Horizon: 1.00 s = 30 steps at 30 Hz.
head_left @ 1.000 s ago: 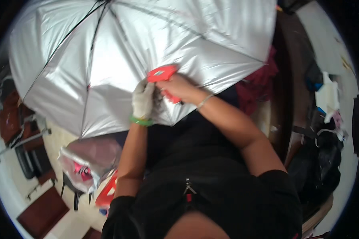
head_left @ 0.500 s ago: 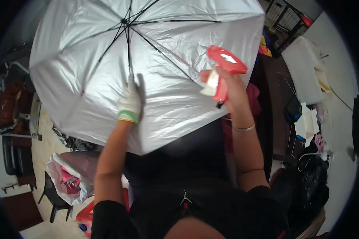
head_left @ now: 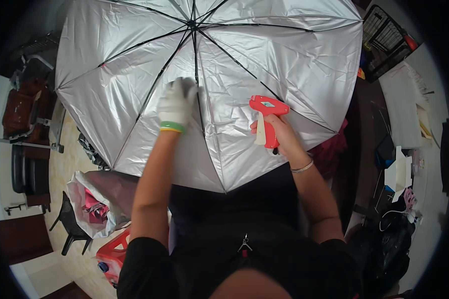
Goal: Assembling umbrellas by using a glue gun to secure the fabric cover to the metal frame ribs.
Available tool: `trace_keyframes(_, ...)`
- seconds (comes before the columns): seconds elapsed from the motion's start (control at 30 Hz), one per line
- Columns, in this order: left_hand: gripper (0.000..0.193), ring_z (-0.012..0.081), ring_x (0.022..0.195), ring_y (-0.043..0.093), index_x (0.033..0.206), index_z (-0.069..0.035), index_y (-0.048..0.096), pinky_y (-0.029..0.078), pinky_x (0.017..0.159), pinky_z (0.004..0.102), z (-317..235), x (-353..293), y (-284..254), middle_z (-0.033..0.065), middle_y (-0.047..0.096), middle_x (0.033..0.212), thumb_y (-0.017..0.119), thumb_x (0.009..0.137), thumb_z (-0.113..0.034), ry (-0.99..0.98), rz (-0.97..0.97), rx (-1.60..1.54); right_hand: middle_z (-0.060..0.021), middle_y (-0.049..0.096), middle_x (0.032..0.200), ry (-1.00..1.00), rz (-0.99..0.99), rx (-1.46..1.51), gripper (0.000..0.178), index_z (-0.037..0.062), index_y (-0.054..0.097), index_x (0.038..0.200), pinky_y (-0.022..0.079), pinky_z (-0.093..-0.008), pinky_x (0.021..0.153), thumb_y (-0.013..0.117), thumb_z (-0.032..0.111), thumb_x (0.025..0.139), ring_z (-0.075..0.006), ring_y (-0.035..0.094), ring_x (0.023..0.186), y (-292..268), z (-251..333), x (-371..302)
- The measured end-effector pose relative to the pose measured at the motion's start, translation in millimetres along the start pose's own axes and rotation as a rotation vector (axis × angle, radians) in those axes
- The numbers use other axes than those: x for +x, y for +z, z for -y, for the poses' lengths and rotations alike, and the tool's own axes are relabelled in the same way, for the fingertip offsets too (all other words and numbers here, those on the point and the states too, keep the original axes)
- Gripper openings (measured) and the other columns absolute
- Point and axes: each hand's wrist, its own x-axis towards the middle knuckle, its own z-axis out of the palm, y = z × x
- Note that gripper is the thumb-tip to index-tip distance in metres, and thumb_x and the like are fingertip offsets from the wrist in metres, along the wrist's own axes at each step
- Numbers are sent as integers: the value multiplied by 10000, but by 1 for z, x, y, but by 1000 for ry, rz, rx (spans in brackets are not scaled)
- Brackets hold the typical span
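A wide umbrella (head_left: 234, 55) with a silver inner canopy lies opened out before me, its black ribs spreading from the hub. My left hand (head_left: 176, 102), in a white glove with a green and yellow cuff, is over the canopy just left of a rib. Motion smears its fingers, so their grip cannot be told. My right hand (head_left: 280, 130) is bare and wrapped round a red tagging gun (head_left: 269, 107) with a cream trigger. The gun is upright above the near right part of the canopy; its tip cannot be made out clearly.
At the left, a white sack (head_left: 110, 226) with pink cloth inside stands by a black chair (head_left: 74, 224) and a red container (head_left: 112, 256). On the right are a white open box (head_left: 398, 174), black plastic bags (head_left: 384, 249) and a black wire rack (head_left: 384, 32).
The umbrella has shifted and turned a little, with a canopy corner now nearer my middle. My left hand has come off the rib's end. The tagging gun is lower and more upright.
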Motion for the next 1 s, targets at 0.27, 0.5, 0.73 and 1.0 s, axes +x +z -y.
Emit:
trace_keyframes(0.27, 383, 353, 872, 662, 1057, -126, 656, 503, 764, 453, -34, 23, 20, 132, 682, 926, 580, 871, -453, -227, 122, 0, -140, 653, 925, -142, 121, -464, 341, -32, 500, 1215, 549, -322, 696, 492, 138, 920, -204, 664, 806, 39, 34, 100)
trace_keyframes(0.5, 304, 249, 709, 661, 966, -89, 681, 492, 639, 369, -13, 30, 35, 92, 683, 771, 591, 890, -370, -267, 171, -361, -159, 655, 974, -31, 243, -273, 339, -44, 491, 1223, 551, -317, 721, 492, 103, 917, -208, 667, 824, 48, 27, 156)
trace_keyframes(0.73, 243, 100, 648, 547, 916, -18, 681, 451, 638, 276, -6, 31, 72, 44, 644, 721, 619, 881, -250, -394, 235, -1054, -141, 653, 982, -243, 35, -379, 343, -32, 494, 1229, 543, -317, 709, 498, 112, 917, -193, 668, 827, 68, -12, 150)
trace_keyframes(1.0, 241, 100, 620, 537, 914, -18, 674, 443, 611, 278, -10, 29, 61, 39, 630, 702, 595, 895, -245, -354, 171, -1007, -118, 661, 927, -202, 44, -425, 296, -26, 538, 1168, 535, -302, 665, 524, 123, 913, -173, 670, 761, 65, -13, 148)
